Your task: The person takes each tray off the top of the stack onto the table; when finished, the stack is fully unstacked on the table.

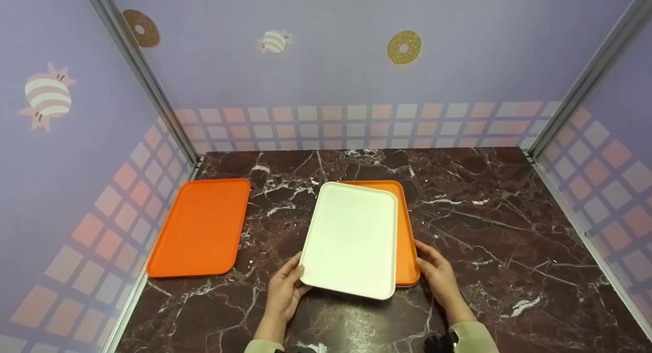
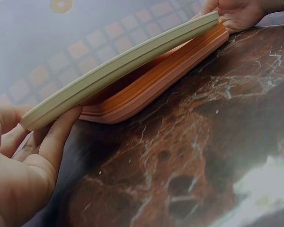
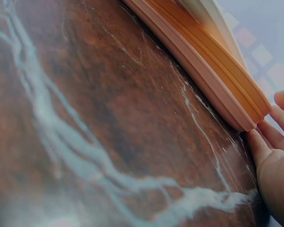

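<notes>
A white tray [image 1: 351,241] lies askew over a stack of trays, its left side raised. My left hand [image 1: 285,294] pinches its near left corner, thumb on the rim and fingers underneath, as the left wrist view shows of the hand [image 2: 31,165] and tray [image 2: 118,66]. Beneath, an orange tray [image 1: 406,241] shows along the right; in the right wrist view a pinkish tray [image 3: 199,71] lies under the orange one [image 3: 227,56]. My right hand [image 1: 440,279] touches the stack's right side near the front corner, fingers against the rims.
A separate orange tray [image 1: 201,228] lies at the left of the dark marbled table [image 1: 484,215]. Patterned panels [image 1: 331,78] with metal corner posts enclose the table at the back and both sides.
</notes>
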Action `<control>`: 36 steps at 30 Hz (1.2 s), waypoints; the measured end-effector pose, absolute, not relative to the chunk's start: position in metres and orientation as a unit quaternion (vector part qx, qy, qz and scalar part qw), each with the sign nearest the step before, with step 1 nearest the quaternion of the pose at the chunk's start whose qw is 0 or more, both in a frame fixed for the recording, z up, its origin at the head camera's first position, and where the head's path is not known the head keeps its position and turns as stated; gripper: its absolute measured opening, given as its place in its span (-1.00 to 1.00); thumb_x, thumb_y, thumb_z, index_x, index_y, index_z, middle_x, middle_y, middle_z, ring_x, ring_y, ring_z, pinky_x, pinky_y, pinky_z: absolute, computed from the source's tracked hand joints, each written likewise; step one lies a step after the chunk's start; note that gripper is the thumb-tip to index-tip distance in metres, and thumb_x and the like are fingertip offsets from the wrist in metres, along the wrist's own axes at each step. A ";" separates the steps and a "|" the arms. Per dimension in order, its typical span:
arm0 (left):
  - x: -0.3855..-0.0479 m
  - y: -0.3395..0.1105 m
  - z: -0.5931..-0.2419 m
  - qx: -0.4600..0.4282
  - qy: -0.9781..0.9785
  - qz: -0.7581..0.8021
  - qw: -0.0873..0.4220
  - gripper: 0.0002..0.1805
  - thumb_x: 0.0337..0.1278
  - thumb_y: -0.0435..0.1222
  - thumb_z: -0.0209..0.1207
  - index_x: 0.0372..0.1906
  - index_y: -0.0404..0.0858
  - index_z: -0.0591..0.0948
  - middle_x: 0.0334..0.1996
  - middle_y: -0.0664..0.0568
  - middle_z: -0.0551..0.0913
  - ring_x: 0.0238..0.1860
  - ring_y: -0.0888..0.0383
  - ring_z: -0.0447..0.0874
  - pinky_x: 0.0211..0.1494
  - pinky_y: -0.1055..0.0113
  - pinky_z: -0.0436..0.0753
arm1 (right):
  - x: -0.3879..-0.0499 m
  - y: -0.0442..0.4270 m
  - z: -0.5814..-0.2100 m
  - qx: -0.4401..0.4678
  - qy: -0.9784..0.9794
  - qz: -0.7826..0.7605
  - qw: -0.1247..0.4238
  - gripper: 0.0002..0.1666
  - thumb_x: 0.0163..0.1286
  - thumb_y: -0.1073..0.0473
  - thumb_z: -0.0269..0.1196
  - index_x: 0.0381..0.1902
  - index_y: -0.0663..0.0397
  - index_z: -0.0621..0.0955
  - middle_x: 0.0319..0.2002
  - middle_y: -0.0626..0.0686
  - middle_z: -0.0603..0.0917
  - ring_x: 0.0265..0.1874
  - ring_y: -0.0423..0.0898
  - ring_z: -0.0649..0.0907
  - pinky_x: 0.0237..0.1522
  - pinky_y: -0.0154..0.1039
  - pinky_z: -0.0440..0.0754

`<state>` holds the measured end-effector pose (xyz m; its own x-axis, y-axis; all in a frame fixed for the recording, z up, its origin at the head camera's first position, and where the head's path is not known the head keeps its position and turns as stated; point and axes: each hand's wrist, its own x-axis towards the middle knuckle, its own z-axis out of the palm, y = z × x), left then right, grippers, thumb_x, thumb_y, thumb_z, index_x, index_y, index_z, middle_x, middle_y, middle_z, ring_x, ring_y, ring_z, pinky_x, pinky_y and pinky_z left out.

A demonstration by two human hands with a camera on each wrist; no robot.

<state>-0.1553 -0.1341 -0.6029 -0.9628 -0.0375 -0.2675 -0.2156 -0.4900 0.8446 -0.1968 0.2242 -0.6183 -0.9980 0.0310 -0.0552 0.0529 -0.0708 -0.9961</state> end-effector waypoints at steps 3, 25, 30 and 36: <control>-0.154 -0.140 -0.604 -0.127 0.494 0.859 0.048 -0.35 0.49 -0.36 0.14 0.56 -0.41 0.25 0.17 0.08 0.70 0.01 0.24 0.74 -0.01 0.26 0.81 | -0.197 0.224 -0.619 0.028 0.687 -0.726 0.008 -0.41 0.49 0.46 0.10 0.46 0.41 0.39 0.43 0.39 0.45 0.12 -0.36 0.62 0.11 -0.53 0.62; -0.149 -0.204 -0.595 -0.134 0.393 0.908 -0.059 -0.63 0.53 -0.42 0.06 0.19 -0.03 0.70 0.00 0.19 0.79 -0.08 0.23 0.80 -0.09 0.34 0.82 | -0.194 0.224 -0.616 0.039 0.717 -0.696 0.012 -0.33 0.42 0.49 0.18 0.47 0.31 0.42 0.46 0.32 0.45 0.26 -0.25 0.59 0.08 -0.58 0.61; -0.148 -0.227 -0.594 -0.116 0.393 0.909 -0.070 -0.61 0.55 -0.40 0.03 0.25 -0.03 0.68 0.02 0.19 0.77 -0.06 0.22 0.80 -0.07 0.36 0.82 | -0.195 0.224 -0.616 0.038 0.720 -0.693 0.010 -0.34 0.42 0.48 0.19 0.47 0.28 0.43 0.45 0.32 0.46 0.23 -0.28 0.60 0.07 -0.58 0.61; -0.151 -0.251 -0.594 -0.131 0.413 0.898 -0.079 -0.53 0.54 -0.37 0.07 0.45 -0.13 0.50 0.00 0.25 0.75 -0.07 0.25 0.79 -0.08 0.37 0.81 | -0.195 0.224 -0.617 0.037 0.721 -0.692 0.011 -0.34 0.43 0.47 0.20 0.48 0.29 0.42 0.46 0.32 0.45 0.21 -0.33 0.60 0.07 -0.58 0.61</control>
<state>-0.1513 -0.2508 -0.5940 -0.9532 -0.2495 -0.1709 0.0324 -0.6460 0.7627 -0.1951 0.2241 -0.6167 -0.9970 0.0390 -0.0668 0.0683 0.0389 -0.9969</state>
